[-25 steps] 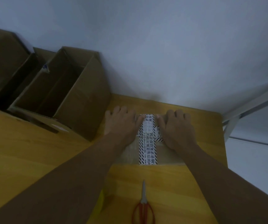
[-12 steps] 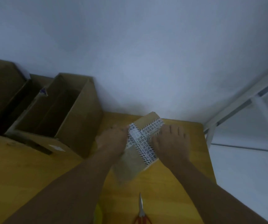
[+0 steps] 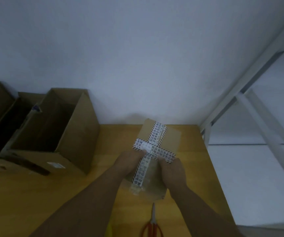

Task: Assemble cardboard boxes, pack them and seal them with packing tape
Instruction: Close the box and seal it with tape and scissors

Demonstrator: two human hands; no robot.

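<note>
Taped box [image 3: 145, 132] is gripped at its near end by left hand [image 3: 131, 164] and right hand [image 3: 172, 170], one each side, over the table [image 3: 69, 194], long axis pointing away toward wall [image 3: 137, 65].

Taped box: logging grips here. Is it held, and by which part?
The left hand and right hand grip the box at its near end, one each side.

Wooden table [image 3: 26, 202] — open carton [image 3: 79, 134] at left, red-handled scissors [image 3: 152, 224] at near edge.

Taped box [image 3: 161, 142] between hands [image 3: 129, 162] [image 3: 172, 171]
</note>
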